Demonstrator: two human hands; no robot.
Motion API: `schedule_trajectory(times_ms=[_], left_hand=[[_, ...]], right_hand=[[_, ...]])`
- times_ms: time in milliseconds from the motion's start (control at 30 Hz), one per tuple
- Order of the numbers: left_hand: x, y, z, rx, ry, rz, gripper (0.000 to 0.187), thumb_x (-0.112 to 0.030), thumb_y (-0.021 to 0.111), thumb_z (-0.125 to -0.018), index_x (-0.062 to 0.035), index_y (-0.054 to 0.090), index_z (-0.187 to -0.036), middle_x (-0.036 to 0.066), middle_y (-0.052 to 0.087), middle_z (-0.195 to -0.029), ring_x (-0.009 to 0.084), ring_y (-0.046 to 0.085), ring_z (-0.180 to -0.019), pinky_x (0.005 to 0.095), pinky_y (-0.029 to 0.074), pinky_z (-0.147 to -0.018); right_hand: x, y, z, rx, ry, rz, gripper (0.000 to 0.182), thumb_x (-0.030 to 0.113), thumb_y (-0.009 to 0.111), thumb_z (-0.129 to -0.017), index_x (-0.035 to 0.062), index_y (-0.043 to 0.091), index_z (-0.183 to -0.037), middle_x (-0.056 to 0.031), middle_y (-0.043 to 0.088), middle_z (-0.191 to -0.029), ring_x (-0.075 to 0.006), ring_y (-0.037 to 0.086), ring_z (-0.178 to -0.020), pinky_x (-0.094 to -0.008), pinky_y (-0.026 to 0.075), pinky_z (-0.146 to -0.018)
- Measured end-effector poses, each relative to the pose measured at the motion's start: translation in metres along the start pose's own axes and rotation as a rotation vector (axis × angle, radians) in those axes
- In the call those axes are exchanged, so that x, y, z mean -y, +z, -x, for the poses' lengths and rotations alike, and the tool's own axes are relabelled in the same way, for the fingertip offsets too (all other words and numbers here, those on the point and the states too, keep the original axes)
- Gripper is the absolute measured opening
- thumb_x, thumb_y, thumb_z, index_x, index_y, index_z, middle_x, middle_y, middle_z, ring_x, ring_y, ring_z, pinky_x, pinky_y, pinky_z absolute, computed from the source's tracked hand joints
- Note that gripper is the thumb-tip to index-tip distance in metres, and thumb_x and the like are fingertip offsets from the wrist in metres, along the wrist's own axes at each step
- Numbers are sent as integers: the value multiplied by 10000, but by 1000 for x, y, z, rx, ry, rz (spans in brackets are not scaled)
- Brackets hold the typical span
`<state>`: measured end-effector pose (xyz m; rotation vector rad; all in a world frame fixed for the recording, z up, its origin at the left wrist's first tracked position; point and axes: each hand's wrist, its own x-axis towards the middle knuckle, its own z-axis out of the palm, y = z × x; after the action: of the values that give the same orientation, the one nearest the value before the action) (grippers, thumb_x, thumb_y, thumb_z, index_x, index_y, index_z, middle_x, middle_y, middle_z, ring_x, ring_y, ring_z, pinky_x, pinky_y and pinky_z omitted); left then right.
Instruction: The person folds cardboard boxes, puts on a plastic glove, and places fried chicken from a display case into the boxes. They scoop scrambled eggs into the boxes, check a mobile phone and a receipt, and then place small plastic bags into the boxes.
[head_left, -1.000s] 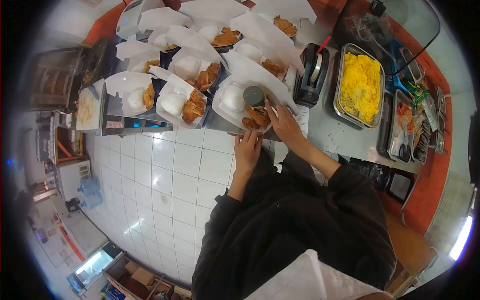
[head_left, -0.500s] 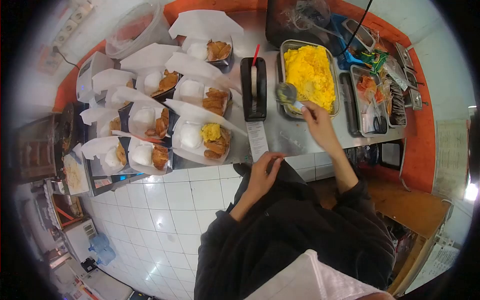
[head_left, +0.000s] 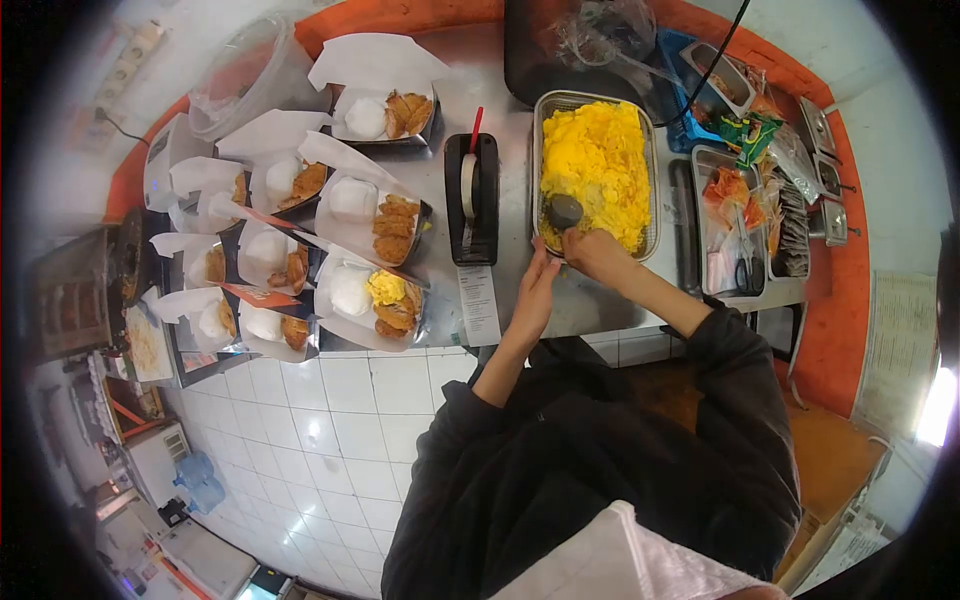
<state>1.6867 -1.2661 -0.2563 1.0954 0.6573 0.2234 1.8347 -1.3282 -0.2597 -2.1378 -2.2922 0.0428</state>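
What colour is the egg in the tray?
The egg is bright yellow, clearest in the head view.

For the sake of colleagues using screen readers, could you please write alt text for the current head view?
A person's right hand holds a scoop in a metal tray of yellow food, the left hand at the tray's near corner. To their left stand open boxes with white mounds and brown fried pieces; one also holds yellow food.

Right grip (head_left: 597, 257) holds scoop (head_left: 565, 211) in metal tray (head_left: 654, 190) of yellow food (head_left: 597, 150); left grip (head_left: 535, 295) at tray's corner.
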Motion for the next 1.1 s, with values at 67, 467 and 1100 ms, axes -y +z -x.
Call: schedule_trajectory(times_ms=[67, 467, 1100], left_hand=[[5, 4, 1, -26, 45, 79, 577, -195, 405, -908, 54, 117, -1342, 156, 72, -1433, 201, 60, -1329, 281, 87, -1060], [0, -10, 6, 0, -46, 350, 559, -189, 379, -917, 16, 106, -1360, 119, 122, -1432, 196, 109, -1322, 284, 93, -1062], [4, -19, -1, 120, -10, 372, 562, -177, 383, -912, 18, 104, -1359, 117, 115, -1434, 175, 114, -1321, 271, 107, -1056]], right_hand=[[-8, -1, 9, 6, -27, -141, 216, 72, 508, -718, -54, 531, -892, -175, 551, -678, -286, 589, -539, -354, 480, -483], [-61, -32, 30, -130, 392, -1042, 179, 123, 498, -815, -16, 579, -892, -160, 597, -704, -278, 596, -667, -370, 459, -613], [-22, -14, 21, -63, 395, -870, 194, 141, 530, -832, -17, 537, -943, -73, 503, -568, -217, 491, -510, -300, 385, -493]])
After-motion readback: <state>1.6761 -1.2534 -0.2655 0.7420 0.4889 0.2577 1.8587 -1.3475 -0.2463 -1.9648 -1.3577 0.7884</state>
